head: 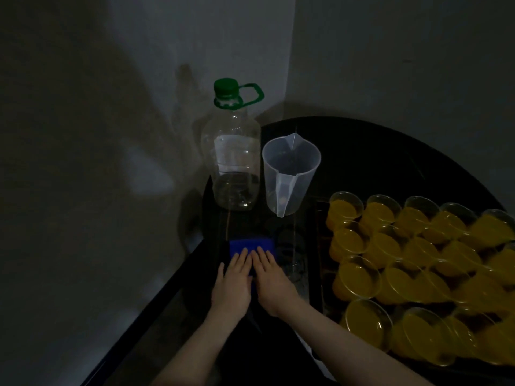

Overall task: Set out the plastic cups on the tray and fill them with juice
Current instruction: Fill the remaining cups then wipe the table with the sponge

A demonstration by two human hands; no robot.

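Several clear plastic cups filled with orange juice stand in rows on a dark tray at the right. A translucent plastic jug stands empty left of the tray. Beside it is a big clear bottle with a green cap, almost empty. My left hand and my right hand lie side by side with straight fingers, pressing flat on a blue cloth on the dark table.
The table stands in a dim corner, with grey walls behind and to the left. Its left edge runs diagonally just beside my left hand. A faint clear object, perhaps a glass, sits right of the cloth.
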